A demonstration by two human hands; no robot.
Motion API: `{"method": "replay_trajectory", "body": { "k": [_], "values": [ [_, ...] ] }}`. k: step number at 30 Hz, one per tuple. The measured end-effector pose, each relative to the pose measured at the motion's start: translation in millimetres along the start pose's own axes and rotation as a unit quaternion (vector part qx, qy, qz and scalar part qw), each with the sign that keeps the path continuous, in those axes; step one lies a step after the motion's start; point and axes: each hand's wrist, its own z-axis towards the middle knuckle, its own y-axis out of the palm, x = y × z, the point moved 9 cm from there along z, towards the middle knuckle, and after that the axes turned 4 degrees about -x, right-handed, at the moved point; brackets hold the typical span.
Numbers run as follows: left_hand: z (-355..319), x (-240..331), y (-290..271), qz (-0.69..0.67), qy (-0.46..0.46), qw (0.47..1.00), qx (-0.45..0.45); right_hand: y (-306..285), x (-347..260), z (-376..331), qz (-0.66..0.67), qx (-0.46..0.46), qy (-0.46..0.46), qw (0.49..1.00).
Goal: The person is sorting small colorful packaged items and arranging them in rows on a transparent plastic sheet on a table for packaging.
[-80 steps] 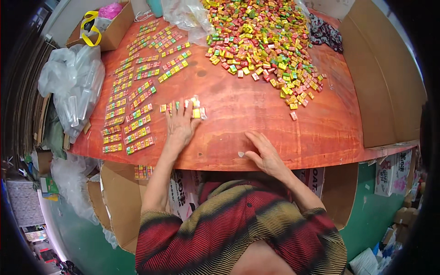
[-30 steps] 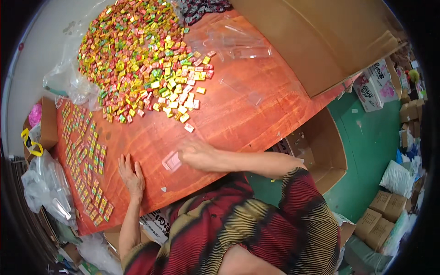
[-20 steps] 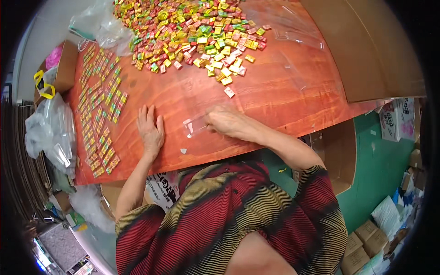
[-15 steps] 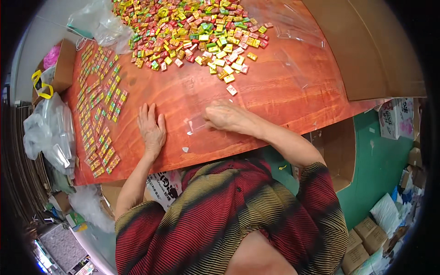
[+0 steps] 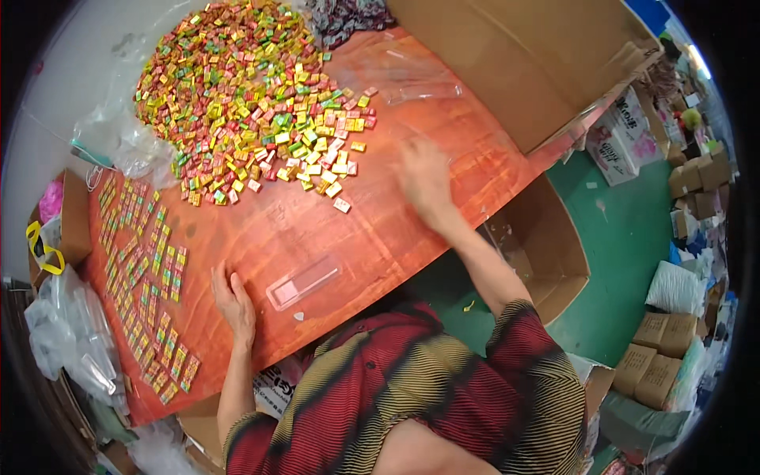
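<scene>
My left hand (image 5: 235, 307) rests open on the red tabletop (image 5: 332, 245) near its front edge, fingers extended and holding nothing. Just right of it lies a narrow clear plastic tray (image 5: 315, 279) with a pale, blocky piece at its left end. My right hand (image 5: 426, 180) is over the right part of the table, smeared by motion, so its fingers and anything in them are unclear. A big heap of small wrapped candies (image 5: 237, 95) in red, yellow, green and orange fills the far side. One pale red candy (image 5: 341, 205) lies at the heap's near edge.
Rows of packed candy strips (image 5: 146, 277) cover the table's left end. Clear plastic pieces (image 5: 423, 93) lie at the far right, beside a large cardboard box (image 5: 514, 63). Plastic bags (image 5: 75, 332) hang at the left edge. An open carton (image 5: 546, 245) stands below the table.
My right hand has moved away from the clear tray, farther out and to the right. My left hand stays flat on the table. The whole view has turned and shifted.
</scene>
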Motion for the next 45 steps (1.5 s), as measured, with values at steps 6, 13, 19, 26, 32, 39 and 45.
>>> {"method": "replay_trajectory", "body": {
  "k": [6, 13, 19, 26, 32, 39, 45],
  "values": [
    [-55, 91, -3, 0.039, 0.183, 0.982, -0.025, 23, 82, -13, -0.116, -0.048, 0.039, 0.991],
    [-69, 109, 48, 0.159, 0.203, 0.959, -0.113, 16, 80, -4, -0.056, -0.044, 0.042, 0.997],
    [-58, 93, 51, 0.194, 0.150, 0.956, -0.161, -6, -14, -34, 0.167, -0.032, -0.160, 0.972],
    [-60, 75, 40, 0.226, 0.135, 0.956, -0.128, 5, -69, -48, 0.242, -0.118, -0.273, 0.924],
    [-63, 74, 37, 0.198, 0.136, 0.962, -0.129, 15, 71, 66, -0.057, 0.112, -0.150, 0.981],
    [-65, 80, 29, 0.238, 0.151, 0.955, -0.088, 47, 112, 50, -0.116, -0.181, 0.003, 0.977],
    [-34, 169, 69, 0.130, 0.263, 0.948, -0.122, 43, 92, 20, 0.188, -0.331, 0.116, 0.917]
  ]
}}
